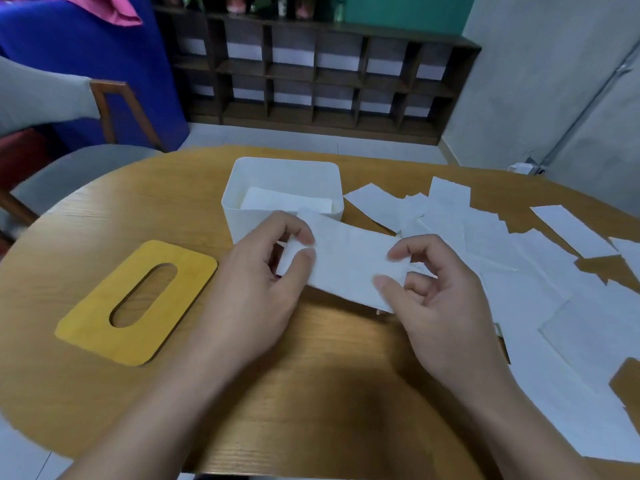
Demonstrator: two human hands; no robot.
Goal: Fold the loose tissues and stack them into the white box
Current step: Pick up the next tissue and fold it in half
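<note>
A white tissue (346,261) is held flat above the table, just in front of the white box (242,216). My left hand (256,289) pinches its left end between thumb and fingers. My right hand (440,306) pinches its right end. The open box holds a stack of folded tissues (280,199). Several loose tissues (519,271) lie spread over the right side of the table.
A yellow wooden lid (86,327) with an oval slot lies flat at the left on the oval wooden table (311,393). A grey chair (79,168) stands at the far left. Dark cubby shelves (311,77) line the back wall.
</note>
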